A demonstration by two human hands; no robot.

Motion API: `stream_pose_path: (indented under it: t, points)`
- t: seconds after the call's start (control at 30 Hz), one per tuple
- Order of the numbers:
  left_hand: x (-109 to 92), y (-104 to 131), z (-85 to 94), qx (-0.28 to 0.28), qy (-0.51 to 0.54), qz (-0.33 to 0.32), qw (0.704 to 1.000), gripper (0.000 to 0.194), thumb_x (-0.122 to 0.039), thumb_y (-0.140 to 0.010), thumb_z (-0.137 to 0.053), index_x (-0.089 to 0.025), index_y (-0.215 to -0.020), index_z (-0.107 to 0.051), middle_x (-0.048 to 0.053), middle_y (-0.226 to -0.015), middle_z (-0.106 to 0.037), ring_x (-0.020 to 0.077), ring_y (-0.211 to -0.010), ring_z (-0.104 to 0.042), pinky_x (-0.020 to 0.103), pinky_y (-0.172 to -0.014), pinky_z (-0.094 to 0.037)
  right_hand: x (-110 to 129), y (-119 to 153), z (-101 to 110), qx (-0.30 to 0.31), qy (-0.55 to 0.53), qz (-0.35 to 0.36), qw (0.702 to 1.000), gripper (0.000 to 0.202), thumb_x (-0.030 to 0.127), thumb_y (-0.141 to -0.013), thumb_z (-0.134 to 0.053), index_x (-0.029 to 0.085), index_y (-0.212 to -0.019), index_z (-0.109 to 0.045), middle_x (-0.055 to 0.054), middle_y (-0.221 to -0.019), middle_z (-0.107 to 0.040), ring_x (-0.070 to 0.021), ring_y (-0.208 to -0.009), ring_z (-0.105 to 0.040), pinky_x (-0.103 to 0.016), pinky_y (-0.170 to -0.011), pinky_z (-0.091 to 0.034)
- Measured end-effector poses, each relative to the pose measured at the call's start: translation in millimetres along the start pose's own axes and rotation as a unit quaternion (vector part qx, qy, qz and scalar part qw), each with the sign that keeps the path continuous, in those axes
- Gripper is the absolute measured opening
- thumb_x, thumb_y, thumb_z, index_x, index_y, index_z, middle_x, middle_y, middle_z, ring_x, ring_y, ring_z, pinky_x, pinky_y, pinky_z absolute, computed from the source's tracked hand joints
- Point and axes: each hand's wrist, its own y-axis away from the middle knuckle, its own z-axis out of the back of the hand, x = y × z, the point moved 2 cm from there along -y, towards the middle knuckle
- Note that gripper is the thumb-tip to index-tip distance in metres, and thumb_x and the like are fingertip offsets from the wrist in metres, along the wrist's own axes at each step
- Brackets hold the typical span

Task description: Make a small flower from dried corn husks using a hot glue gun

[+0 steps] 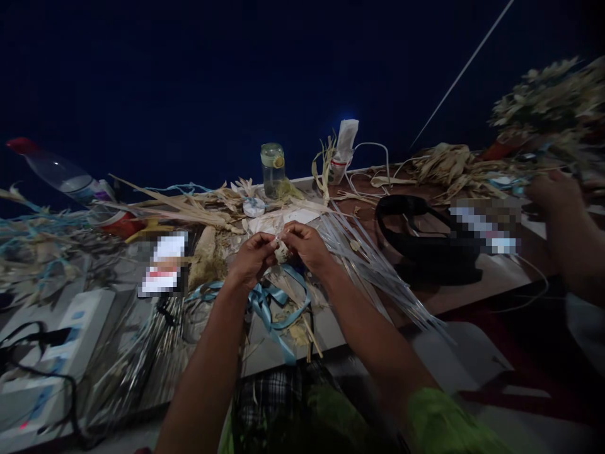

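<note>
My left hand point(256, 257) and my right hand point(306, 246) meet over the middle of the table, fingertips pinched close together. Something small and pale shows between them, too small and dim to name. Just below, a light blue ribbon point(269, 309) lies in loops among dry straw bits. To the left of my left hand is a clump of tan fibre point(204, 258). Long clear plastic strips point(373, 271) fan out to the right of my right hand. Behind both hands sits a small round white-and-blue roll point(254, 207).
Dry husks point(447, 167) pile at the back right, near a black headband-like frame point(416, 230). A lidded jar point(273, 170) and a paper cup point(338, 169) stand behind. Thin wires point(146, 353) and a power strip point(70, 347) lie left. Another person's hand point(553, 192) is far right.
</note>
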Motion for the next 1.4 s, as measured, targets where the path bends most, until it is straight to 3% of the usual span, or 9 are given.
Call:
stream_pose_path:
  t: [0.1, 0.33, 0.7, 0.83, 0.97, 1.4]
  points:
    - [0, 0, -1.1, 0.003, -0.01, 0.001, 1.0, 0.031, -0.024, -0.054, -0.075, -0.014, -0.071, -0.051, -0.008, -0.049, -0.046, 0.0014, -0.036, -0.038, 0.016, -0.04, -0.031, -4, 0, -1, -0.015, 0.036, -0.012, 0.999, 0.021, 0.037, -0.065, -0.063, 0.017, -0.065, -0.055, 0.006, -0.051, -0.041, -0.0054, -0.045, -0.032, -0.02, -0.044, -0.026]
    - [3, -2, -1.1, -0.006, -0.006, -0.006, 1.0, 0.031, -0.025, -0.055, -0.074, -0.013, -0.072, -0.051, -0.008, -0.048, -0.045, 0.0017, -0.036, -0.038, 0.017, -0.042, -0.031, -5, -2, 3, -0.037, 0.116, 0.065, 0.99, 0.02, 0.036, -0.069, -0.06, 0.016, -0.066, -0.058, 0.002, -0.063, -0.053, -0.0083, -0.057, -0.043, -0.022, -0.055, -0.035]
    - [7, -4, -3.0, -0.043, -0.047, -0.039, 0.997, 0.023, -0.025, -0.058, -0.071, -0.013, -0.064, -0.052, -0.006, -0.048, -0.045, 0.0016, -0.036, -0.037, 0.017, -0.039, -0.028, 5, 5, -4, -0.062, 0.226, 0.136, 0.963, 0.012, 0.027, -0.072, -0.055, 0.017, -0.066, -0.057, 0.001, -0.069, -0.05, -0.0102, -0.065, -0.046, -0.024, -0.063, -0.038]
    - [7, -5, -3.1, -0.052, -0.033, -0.064, 0.996, 0.021, -0.025, -0.058, -0.07, -0.012, -0.064, -0.054, -0.005, -0.051, -0.047, 0.0012, -0.038, -0.038, 0.016, -0.039, -0.027, 6, 9, -6, -0.073, 0.187, 0.117, 0.973, 0.015, 0.032, -0.07, -0.058, 0.019, -0.079, -0.057, 0.001, -0.071, -0.049, -0.01, -0.063, -0.044, -0.024, -0.061, -0.038]
    - [6, -6, -0.6, -0.075, -0.006, -0.076, 0.994, 0.02, -0.022, -0.057, -0.07, -0.013, -0.066, -0.054, -0.005, -0.054, -0.048, 0.0012, -0.039, -0.038, 0.016, -0.039, -0.027, 5, 10, -8, -0.041, 0.137, 0.082, 0.986, 0.024, 0.032, -0.071, -0.058, 0.019, -0.091, -0.056, 0.001, -0.071, -0.049, -0.0091, -0.059, -0.043, -0.022, -0.055, -0.038]
    - [10, -4, -3.3, -0.035, -0.05, -0.099, 0.993, 0.022, -0.028, -0.062, -0.069, -0.013, -0.072, -0.056, -0.004, -0.057, -0.05, 0.0019, -0.041, -0.04, 0.016, -0.041, -0.026, 6, 8, -2, -0.082, 0.161, 0.101, 0.978, 0.018, 0.034, -0.074, -0.054, 0.017, -0.079, -0.059, 0.0, -0.072, -0.057, -0.0102, -0.063, -0.049, -0.023, -0.06, -0.039]
